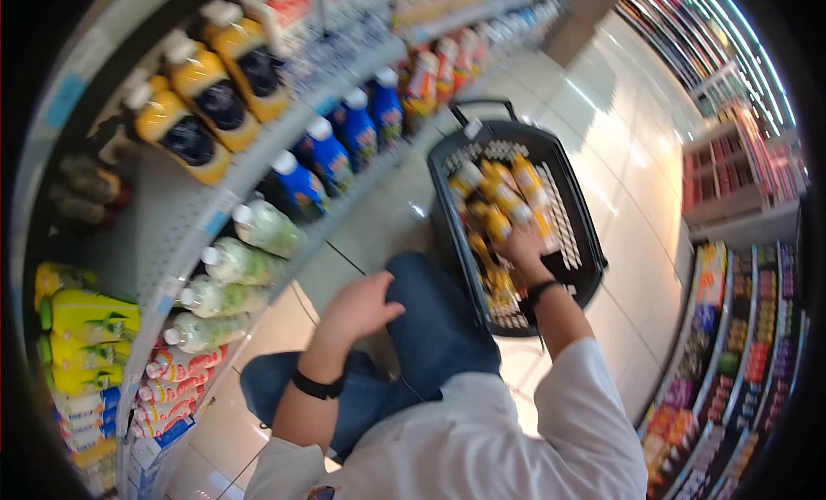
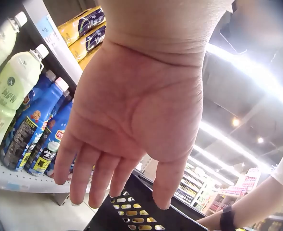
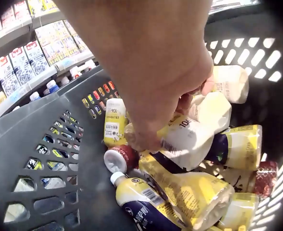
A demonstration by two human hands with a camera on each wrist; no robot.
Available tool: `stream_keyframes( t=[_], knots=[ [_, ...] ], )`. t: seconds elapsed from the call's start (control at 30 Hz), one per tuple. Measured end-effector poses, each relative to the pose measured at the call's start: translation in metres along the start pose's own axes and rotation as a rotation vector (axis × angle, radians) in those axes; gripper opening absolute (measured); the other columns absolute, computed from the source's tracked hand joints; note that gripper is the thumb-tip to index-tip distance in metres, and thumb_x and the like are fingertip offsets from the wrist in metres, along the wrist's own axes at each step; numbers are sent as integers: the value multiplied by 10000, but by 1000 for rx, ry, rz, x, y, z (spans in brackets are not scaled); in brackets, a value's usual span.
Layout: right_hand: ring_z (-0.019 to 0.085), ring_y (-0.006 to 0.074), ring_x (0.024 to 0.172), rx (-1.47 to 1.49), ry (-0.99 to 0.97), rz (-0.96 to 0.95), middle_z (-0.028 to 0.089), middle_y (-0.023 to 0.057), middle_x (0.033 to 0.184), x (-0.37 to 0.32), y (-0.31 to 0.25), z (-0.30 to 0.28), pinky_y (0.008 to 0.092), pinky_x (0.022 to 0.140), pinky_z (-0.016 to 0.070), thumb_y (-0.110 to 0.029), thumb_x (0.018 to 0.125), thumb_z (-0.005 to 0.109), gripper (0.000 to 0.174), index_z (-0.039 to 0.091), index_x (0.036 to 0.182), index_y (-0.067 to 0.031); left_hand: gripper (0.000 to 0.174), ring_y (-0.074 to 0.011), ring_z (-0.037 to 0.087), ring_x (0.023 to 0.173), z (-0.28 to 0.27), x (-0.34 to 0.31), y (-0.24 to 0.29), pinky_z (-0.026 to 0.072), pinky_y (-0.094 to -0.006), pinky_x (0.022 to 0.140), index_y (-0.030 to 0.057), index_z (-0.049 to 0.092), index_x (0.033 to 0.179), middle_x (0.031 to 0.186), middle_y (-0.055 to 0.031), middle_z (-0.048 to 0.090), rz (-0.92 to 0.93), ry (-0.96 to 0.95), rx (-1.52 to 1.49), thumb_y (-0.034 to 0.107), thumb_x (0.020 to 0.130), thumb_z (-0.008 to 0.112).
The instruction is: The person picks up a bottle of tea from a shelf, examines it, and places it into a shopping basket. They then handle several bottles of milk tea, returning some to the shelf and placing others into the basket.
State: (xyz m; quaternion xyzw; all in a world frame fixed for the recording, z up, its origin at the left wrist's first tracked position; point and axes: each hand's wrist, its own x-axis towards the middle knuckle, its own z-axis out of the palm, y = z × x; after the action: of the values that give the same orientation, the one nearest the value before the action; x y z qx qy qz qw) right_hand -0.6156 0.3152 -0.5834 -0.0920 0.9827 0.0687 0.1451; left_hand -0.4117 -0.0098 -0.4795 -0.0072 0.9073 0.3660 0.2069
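Note:
My right hand (image 1: 523, 246) reaches down into a black shopping basket (image 1: 578, 186) on the floor. In the right wrist view its thumb and fingers grip a yellow-and-white bottle (image 3: 195, 145), whose pale base faces the camera; the fingertips are partly hidden. Several yellow drink bottles lie jumbled around it, among them one with a dark blue label (image 3: 144, 202) and one with a dark red cap (image 3: 122, 159). My left hand (image 2: 136, 101) holds nothing, fingers extended, above my bent knee and beside the basket.
On the left, a shelf holds large yellow bottles (image 1: 211, 95), blue bottles (image 1: 331, 156) and pale green bottles (image 1: 228, 261). The basket's handle (image 1: 483, 108) stands at its far end. Tiled floor (image 1: 632, 169) runs along the right, with another stocked shelf (image 1: 731, 354) beyond.

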Motion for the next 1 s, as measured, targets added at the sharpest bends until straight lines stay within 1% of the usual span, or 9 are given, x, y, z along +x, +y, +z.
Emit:
stream_keyframes(
  t=[0.2,0.3,0.4,0.47,0.63,0.77,0.8,0.93,1.0],
  knots=[
    [424,364,1310,55,-12,117,517,179,1358,8,-1,16,474,1043,399,-548,613,821,783,617,1171,-38,592,-387,596,1106,7,3,-11,481,-439,948,-4,541,1277,1187,-228,629,8,37,21,342,825,704],
    [578,386,1134,102,-141,51,633,203,1167,2,-3,3,477,970,449,-440,592,821,773,533,1199,-58,560,-374,603,1097,1,3,-8,487,-440,939,8,544,1264,1165,-217,637,14,43,58,340,838,692],
    [667,403,920,447,70,-99,680,233,991,-14,-2,3,443,798,534,-323,654,766,696,493,1225,-34,524,-371,607,1081,3,5,-7,495,-446,920,26,563,1232,1137,-203,645,55,83,27,347,837,691],
    [666,311,879,744,131,-44,666,184,974,-16,10,9,409,776,531,-233,690,753,627,481,1195,20,509,-371,612,1067,2,4,-3,498,-449,908,31,568,1219,1119,-198,650,55,98,16,346,838,690],
    [585,218,994,1100,503,-27,578,119,1110,-66,-1,-60,349,875,479,-253,853,715,525,479,1255,-12,527,-361,642,992,0,13,6,516,-429,865,43,576,1212,1072,-189,663,200,204,-221,392,840,709],
    [557,219,1060,1491,414,-110,531,122,1222,-132,-53,-120,344,944,447,-244,927,624,605,355,1416,-12,688,-311,661,974,-17,2,31,541,-392,834,56,490,1322,1100,-182,655,350,230,-520,438,818,759],
    [539,252,1179,1576,350,-103,507,157,1328,-143,-66,-119,360,990,449,-150,878,677,725,291,1474,-8,739,-306,661,983,-18,2,34,547,-392,832,64,451,1366,1128,-186,646,402,245,-578,436,813,768],
    [537,249,1174,1466,332,-531,477,146,1345,-153,-127,-82,366,983,449,-108,778,754,875,239,1479,-20,766,-283,650,1042,-11,7,40,532,-380,891,92,397,1420,1211,-155,624,420,175,-861,379,818,774],
    [531,255,1207,1019,418,-737,498,148,1333,-164,-152,-108,371,1011,439,-153,785,752,824,290,1453,-10,738,-272,646,1059,-14,-1,43,503,-377,935,96,457,1383,1196,-134,640,346,306,-698,362,781,791]
  ],
)
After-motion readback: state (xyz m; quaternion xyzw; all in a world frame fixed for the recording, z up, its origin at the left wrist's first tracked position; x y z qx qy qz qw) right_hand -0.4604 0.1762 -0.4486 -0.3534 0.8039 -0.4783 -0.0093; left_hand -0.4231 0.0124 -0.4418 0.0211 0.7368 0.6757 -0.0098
